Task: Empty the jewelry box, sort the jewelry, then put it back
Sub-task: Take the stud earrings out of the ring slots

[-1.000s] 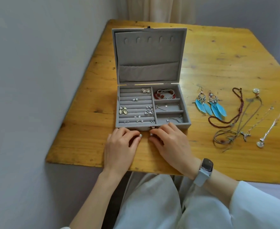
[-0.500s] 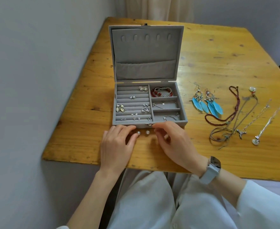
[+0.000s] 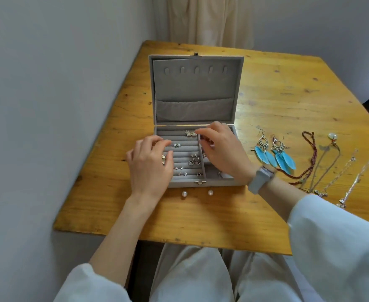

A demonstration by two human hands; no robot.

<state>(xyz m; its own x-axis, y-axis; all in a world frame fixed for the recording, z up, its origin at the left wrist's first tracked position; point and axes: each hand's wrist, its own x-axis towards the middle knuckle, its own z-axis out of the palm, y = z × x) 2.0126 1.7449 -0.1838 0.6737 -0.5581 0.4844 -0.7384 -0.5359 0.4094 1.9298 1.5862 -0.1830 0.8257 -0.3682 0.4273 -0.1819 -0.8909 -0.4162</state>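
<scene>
The grey jewelry box lies open on the wooden table, its lid leaning back. Several small earrings sit in the ring rolls on the tray's left side. My left hand hovers over the left end of the rolls with fingers curled, above a gold earring. My right hand covers the right compartments, and its fingertips reach a pearl earring pair in the top roll. Two loose pearl studs lie on the table just in front of the box.
To the right of the box lie blue feather earrings, a dark red bead necklace and several thin silver chains. A wall runs along the table's left edge. My right wrist wears a watch.
Both hands left the two pearl studs on the table in front of the box and moved up over the tray, the right to the top roll, the left to the left side.
</scene>
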